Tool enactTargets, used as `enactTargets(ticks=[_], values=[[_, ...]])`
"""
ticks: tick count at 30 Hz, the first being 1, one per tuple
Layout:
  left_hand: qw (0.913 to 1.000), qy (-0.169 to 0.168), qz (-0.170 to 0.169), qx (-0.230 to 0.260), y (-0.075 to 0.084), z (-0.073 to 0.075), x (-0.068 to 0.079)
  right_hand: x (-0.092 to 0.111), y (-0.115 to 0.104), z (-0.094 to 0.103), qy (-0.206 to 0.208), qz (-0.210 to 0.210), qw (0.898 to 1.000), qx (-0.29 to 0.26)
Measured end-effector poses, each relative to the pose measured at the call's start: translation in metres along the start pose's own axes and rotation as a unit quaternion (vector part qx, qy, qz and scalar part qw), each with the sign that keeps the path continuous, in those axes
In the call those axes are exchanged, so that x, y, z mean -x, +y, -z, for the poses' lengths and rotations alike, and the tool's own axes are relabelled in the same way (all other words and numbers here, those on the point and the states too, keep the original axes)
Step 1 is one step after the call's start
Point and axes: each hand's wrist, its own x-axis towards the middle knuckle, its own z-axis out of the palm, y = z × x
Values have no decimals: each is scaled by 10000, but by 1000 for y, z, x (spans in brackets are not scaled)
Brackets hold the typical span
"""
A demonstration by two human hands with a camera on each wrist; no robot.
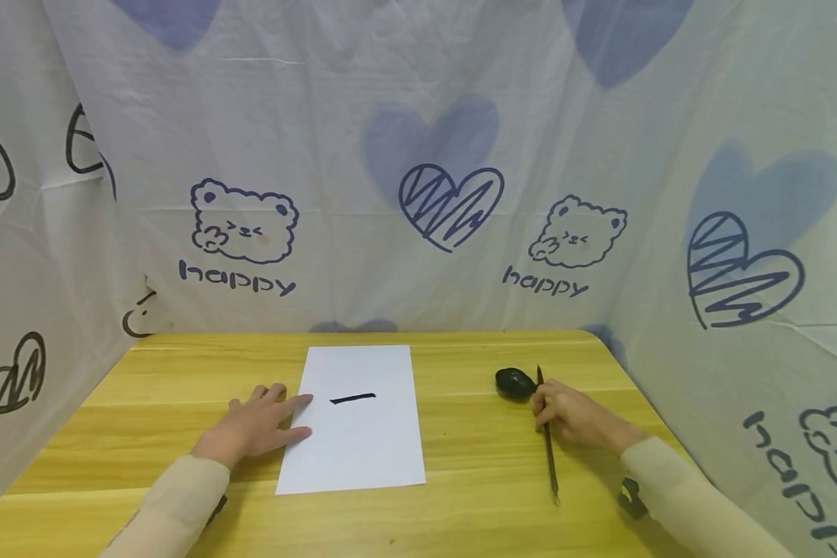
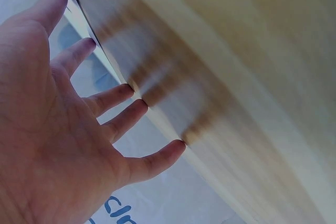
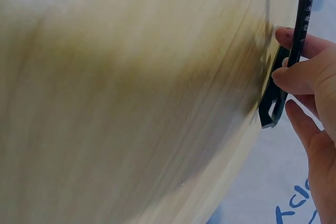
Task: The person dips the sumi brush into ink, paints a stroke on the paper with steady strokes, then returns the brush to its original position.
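A sheet of white paper (image 1: 363, 453) lies left of the middle on the table, with one short black brush stroke (image 1: 353, 398) on it. My left hand (image 1: 258, 425) rests at the sheet's left edge, fingers spread, thumb and index fingertip on the paper. In the left wrist view the spread fingertips (image 2: 176, 149) touch the surface. My right hand (image 1: 579, 415) pinches a dark calligraphy brush (image 1: 550, 461) between thumb and fingers; the tip points away from me. Just left of that hand sits a glossy black ink dish (image 1: 514, 384), seen edge-on behind the brush in the right wrist view.
The yellow wood-grain table (image 1: 470, 480) ends at a white cloth (image 1: 335, 256) printed with hearts and bears, which hangs behind it and on both sides. Bare tabletop lies between the paper and the ink dish.
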Motion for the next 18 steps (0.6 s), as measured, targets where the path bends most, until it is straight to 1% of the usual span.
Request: enactTargets(ticks=[6, 12, 15, 18], values=[[10000, -19, -8, 30, 0, 1, 0, 1, 0, 0, -95, -120, 9999, 30], [10000, -25, -12, 45, 1, 1, 0, 3, -1, 0, -211, -347, 9992, 60], [10000, -44, 13, 74, 1, 2, 0, 2, -2, -1, -196, -395, 9990, 31], [9999, -65, 26, 82, 2, 3, 1, 0, -3, -1, -98, -342, 9994, -20]])
